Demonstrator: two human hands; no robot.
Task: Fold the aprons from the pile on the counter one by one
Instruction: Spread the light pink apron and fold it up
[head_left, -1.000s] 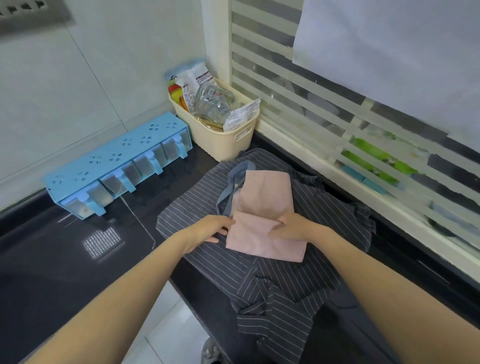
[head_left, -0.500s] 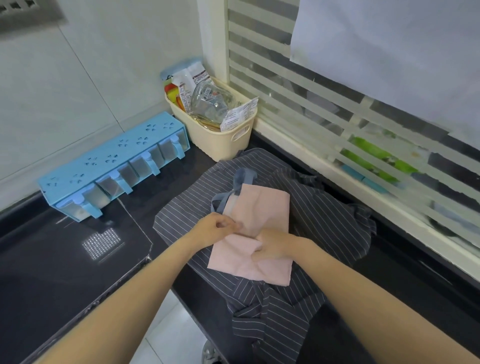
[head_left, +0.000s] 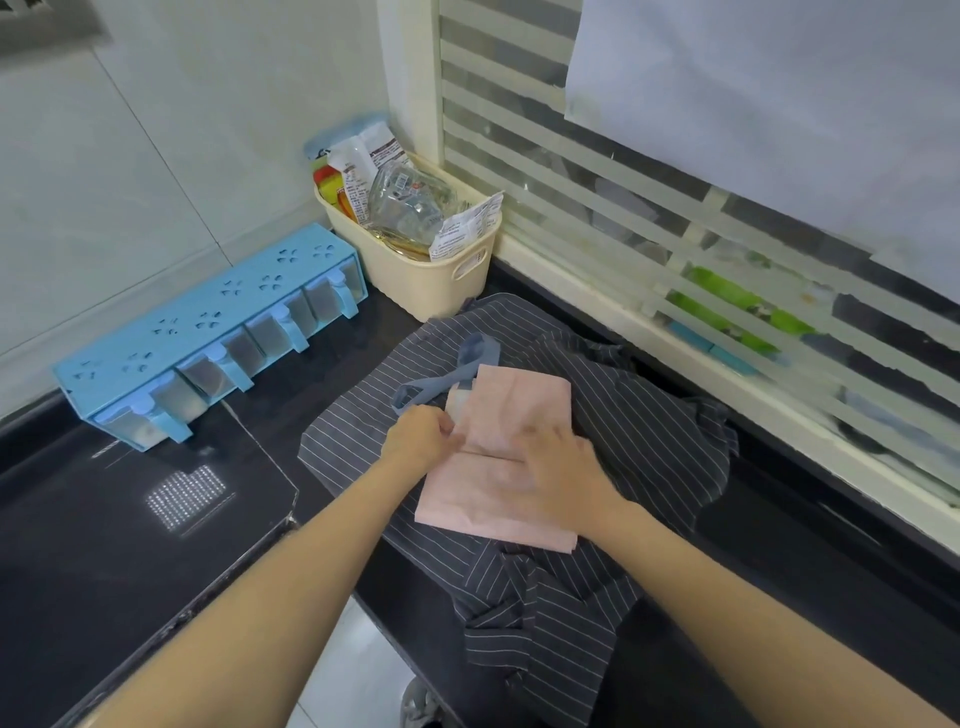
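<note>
Black stone table (head_left: 104, 545), glossy, filling the lower half of the frame and carrying all items listed. Striped apron (head_left: 649, 441): dark grey with thin white pinstripes, spread loosely and rumpled at centre frame, its lower end draped over the table edge toward the bottom; unfolded, serving as underlay. Pink apron (head_left: 514, 400): pale pink cloth, already folded into a compact oblong, lying on top of the striped apron at centre frame; long axis runs from lower left to upper right, away from the person; a horizontal fold line crosses it about midway, directly between the hands; surface smooth with faint creases. Grey-blue strap (head_left: 441, 384): looped, emerging from the pink apron's upper left corner and lying on the stripes. Right hand (head_left: 563, 467): fingers straight and spread, pressed flat on the pink apron's middle and right part, somewhat blurred; holds nothing. Left hand (head_left: 421, 436): at the pink apron's left edge, just below the strap, fingers curled and seemingly pinching the cloth edge at the fold line. Judgement: both hands sit on the piece, the left nearer the loose strap; the next fold likely turns on the crosswise line, near half over far half or the strap tucked in first.
</note>
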